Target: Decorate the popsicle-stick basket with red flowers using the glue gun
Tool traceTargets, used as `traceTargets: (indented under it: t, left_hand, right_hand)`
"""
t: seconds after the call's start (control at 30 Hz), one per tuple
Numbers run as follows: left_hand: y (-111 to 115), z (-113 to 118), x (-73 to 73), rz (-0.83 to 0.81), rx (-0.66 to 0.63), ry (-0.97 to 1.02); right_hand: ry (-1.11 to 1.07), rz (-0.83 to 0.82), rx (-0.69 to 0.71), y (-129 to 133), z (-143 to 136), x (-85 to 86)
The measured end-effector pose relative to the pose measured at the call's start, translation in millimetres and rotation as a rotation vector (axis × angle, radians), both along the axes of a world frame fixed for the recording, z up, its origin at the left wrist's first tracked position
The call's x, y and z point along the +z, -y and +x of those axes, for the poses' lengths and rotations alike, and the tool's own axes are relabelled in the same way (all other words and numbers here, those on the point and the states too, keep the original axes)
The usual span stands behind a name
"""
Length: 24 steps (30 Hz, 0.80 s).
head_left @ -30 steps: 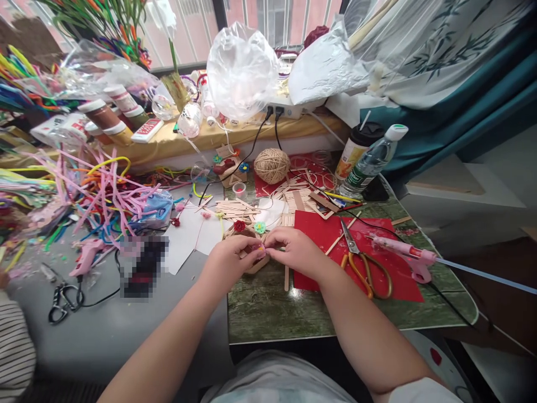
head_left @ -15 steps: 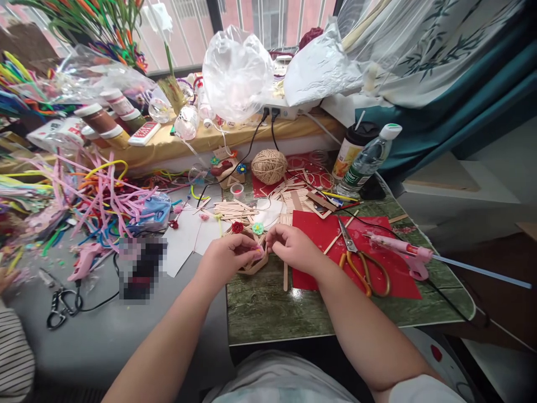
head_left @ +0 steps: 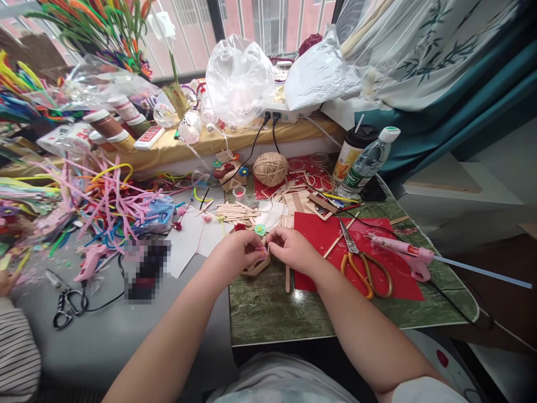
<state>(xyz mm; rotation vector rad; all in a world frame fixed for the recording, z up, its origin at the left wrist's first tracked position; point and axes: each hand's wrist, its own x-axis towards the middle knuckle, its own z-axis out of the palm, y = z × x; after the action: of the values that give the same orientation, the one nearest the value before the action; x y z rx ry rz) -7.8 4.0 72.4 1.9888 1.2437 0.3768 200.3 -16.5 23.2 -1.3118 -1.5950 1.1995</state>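
A small wooden craft-stick box sits on the green wood-patterned mat, partly covered by my hands. My left hand is closed in a pinch on a small pink flower at the box's near right side. My right hand faces it from the right, thumb and fingertips pressed together by the box edge; what they pinch, if anything, is too small to see. On the box's far side are a mint-green flower and a dark red flower, the latter half hidden behind my left hand.
Orange-handled scissors and a pink glue gun lie on red sheets at right. Behind are craft sticks, a twine ball and a water bottle. Left are pipe cleaners and another person's striped sleeve.
My fingertips have drawn closer together over the box, and my left hand now covers more of the dark red flower. The whole view has shifted slightly.
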Motion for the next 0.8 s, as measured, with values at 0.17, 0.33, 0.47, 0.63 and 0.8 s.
traceTargets:
  t: [0.17,0.33,0.47,0.63,0.8]
  left_hand:
    - [4,0,-5.7,-0.098,-0.006,0.14]
    - [13,-20,16.0,-0.012,0.137,0.279]
    - [-3,-52,22.5,0.367,0.543,0.58]
    - [-23,-67,-14.1,0.475,0.784,0.704]
    - [-26,-66,-52.2,0.402,0.58,0.516]
  right_hand:
    - [0.019,0.017,-0.03,0,0,-2.8]
    - [-0.053,-0.015,-0.114,-3,0,-9.5]
    - [-0.12,0.079,-0.179,2,-5,-5.9]
    - [-0.019,0.167,-0.07,16,-17,5.1]
    - [0.066,0.129,0.012,23,-25,9.9]
